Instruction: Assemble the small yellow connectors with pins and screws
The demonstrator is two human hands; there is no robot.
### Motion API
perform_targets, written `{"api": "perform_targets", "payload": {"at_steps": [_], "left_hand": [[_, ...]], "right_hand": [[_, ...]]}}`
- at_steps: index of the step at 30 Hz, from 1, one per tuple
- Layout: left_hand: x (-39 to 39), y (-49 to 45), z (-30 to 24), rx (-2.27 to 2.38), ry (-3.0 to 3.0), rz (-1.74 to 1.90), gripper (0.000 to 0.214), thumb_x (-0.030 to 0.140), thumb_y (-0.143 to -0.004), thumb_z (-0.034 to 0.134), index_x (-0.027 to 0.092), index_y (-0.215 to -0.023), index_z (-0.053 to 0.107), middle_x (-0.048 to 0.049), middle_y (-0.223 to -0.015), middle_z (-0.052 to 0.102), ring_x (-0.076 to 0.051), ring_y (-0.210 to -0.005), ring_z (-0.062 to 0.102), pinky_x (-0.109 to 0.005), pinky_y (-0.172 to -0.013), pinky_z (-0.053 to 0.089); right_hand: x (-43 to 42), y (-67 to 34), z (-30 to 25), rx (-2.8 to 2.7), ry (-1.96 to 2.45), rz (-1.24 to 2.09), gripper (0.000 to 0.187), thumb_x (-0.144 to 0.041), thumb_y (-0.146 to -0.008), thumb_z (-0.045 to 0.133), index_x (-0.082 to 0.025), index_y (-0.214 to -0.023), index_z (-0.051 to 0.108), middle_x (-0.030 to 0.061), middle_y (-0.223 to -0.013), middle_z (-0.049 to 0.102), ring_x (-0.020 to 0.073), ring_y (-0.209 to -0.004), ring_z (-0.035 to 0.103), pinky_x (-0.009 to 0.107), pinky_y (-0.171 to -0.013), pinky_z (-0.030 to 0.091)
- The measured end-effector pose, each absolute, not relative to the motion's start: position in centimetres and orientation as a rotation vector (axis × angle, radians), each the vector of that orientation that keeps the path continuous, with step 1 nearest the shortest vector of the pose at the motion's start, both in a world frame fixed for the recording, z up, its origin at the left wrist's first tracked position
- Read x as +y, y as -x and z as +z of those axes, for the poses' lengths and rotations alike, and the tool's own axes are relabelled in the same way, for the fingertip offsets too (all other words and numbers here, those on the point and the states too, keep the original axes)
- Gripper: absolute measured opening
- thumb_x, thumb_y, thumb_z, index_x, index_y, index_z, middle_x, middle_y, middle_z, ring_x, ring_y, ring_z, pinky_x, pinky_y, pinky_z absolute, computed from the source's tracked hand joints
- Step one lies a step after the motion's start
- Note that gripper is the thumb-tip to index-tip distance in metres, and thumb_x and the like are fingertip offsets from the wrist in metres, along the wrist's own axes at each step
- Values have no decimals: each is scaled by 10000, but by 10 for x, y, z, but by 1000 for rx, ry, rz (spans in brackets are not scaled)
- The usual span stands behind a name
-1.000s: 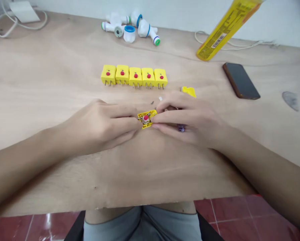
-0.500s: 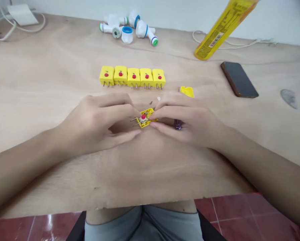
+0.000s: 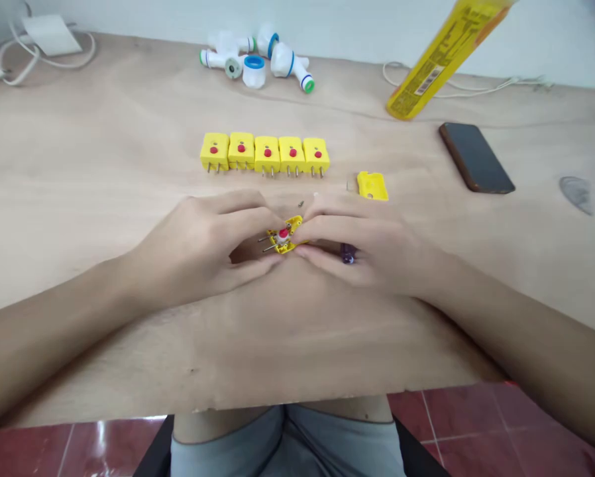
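An opened yellow two-pin plug (image 3: 282,239) lies between my hands, its inside facing up. A red button sits in its middle and two metal pins stick out to the left. My left hand (image 3: 222,238) grips its left side between thumb and fingers. My right hand (image 3: 362,242) pinches the right end, fingertips over the inner parts. A dark purple handle-like piece (image 3: 348,253) shows in the right palm; the rest of it is hidden. A small screw (image 3: 301,204) lies just beyond the plug, and a loose yellow plug cover (image 3: 372,186) rests past my right hand.
Several closed yellow plugs (image 3: 267,154) with red buttons stand in a row ahead. White valve fittings (image 3: 254,70) lie by the wall. At the right are a tall yellow package (image 3: 427,76), a phone (image 3: 477,159) and a clear oval piece (image 3: 576,193). A white adapter (image 3: 52,35) with cable sits far left.
The view has shifted slightly. Both hands keep hold of the plug, and my right fingertips have moved a little left over it. The loose cover shows more fully now.
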State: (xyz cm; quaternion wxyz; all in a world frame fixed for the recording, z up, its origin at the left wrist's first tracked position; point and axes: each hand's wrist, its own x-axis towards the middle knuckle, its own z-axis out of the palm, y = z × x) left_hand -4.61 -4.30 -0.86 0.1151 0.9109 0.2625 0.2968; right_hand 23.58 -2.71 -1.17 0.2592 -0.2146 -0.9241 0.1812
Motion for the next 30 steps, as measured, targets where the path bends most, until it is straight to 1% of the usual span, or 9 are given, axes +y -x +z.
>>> {"api": "perform_targets", "payload": {"at_steps": [5,7,9,11,15,18,22,26,30], "left_hand": [[-38,49,-7,727,-2654,857,231,354,-1092,743,229,-1285,761,-57,-1144,812,-166,-900,742,-301,-730,610],[-34,51,-5,670,-2669,858,188,351,-1079,751,218,-1211,766,-67,-1145,795,-174,-911,723,-309,-726,603],[-31,53,-3,674,-2651,843,121,326,-1066,757,210,-1100,759,-63,-1064,747,-172,-894,693,-309,-721,581],[-29,54,-2,605,-2669,835,102,321,-1058,769,222,-1052,746,-59,-1029,712,-171,-889,682,-315,-736,581],[-28,55,-4,571,-2704,816,48,277,-1080,731,260,-1106,768,-71,-1066,719,-178,-886,684,-339,-717,584],[-28,55,-6,500,-2712,852,100,233,-1051,768,213,-1144,799,-86,-1051,715,-163,-831,667,-329,-653,561],[-28,55,-4,490,-2681,851,124,188,-1039,781,193,-1155,825,-102,-1086,724,-165,-859,691,-334,-666,569],[-29,55,0,504,-2680,810,167,190,-1066,740,240,-1203,822,-93,-1109,721,-157,-826,696,-332,-659,574],[-31,54,-2,523,-2633,826,149,192,-1043,762,230,-1177,814,-96,-1089,732,-152,-793,690,-301,-600,539]], "right_hand": [[-27,-233,-10,-2529,613,472,86,-205,-1114,623,-235,-1091,701,63,-1025,739,240,-956,687,391,-841,538],[-27,-233,-9,-2535,627,488,83,-204,-1109,623,-239,-1090,695,64,-1037,738,241,-964,681,395,-845,529],[-28,-233,-8,-2541,651,502,75,-209,-1104,632,-244,-1080,694,66,-1051,738,249,-983,680,406,-855,527],[-28,-232,-6,-2547,669,503,83,-214,-1107,629,-243,-1068,697,70,-1054,730,255,-990,675,417,-862,526],[-31,-230,-4,-2548,701,473,112,-218,-1119,617,-238,-1075,718,75,-1054,713,257,-996,662,429,-877,523],[-31,-230,-3,-2556,705,480,126,-239,-1122,619,-243,-1084,739,81,-1056,711,262,-1004,654,440,-895,528],[-30,-229,-3,-2560,681,467,153,-214,-1104,619,-214,-1069,767,100,-1070,720,273,-1035,647,449,-913,516],[-31,-229,-3,-2569,668,448,173,-188,-1098,614,-188,-1079,786,110,-1058,721,284,-1021,633,461,-901,502],[-32,-228,-4,-2597,689,417,163,-204,-1102,607,-209,-1046,760,107,-1049,704,296,-1016,620,476,-909,499]]}}
